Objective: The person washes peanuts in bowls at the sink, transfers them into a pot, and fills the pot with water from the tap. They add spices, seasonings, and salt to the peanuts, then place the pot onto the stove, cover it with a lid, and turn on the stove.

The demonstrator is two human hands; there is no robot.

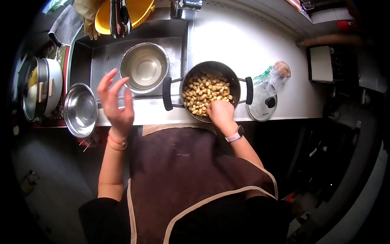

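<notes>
A dark two-handled pot [235, 77] stands on the white counter, filled with unshelled peanuts [205, 90]. My right hand [222, 114] reaches over its near rim, fingers curled down against the peanuts; whatever they grip is hidden beneath the hand. To the left, my left hand [115, 101] is raised with its fingers spread and nothing in them. It hovers by the near left side of a metal bowl [145, 69] in the sink, which seems to hold some water. Another metal bowl [81, 110] rests farther left, tilted, at the counter edge.
Right of the pot lie a glass lid [264, 106] with a black knob and a clear plastic bag [278, 77] with something brown inside. The sink [106, 55] has a yellow colander [140, 12] behind it. A white pot [53, 83] stands at far left.
</notes>
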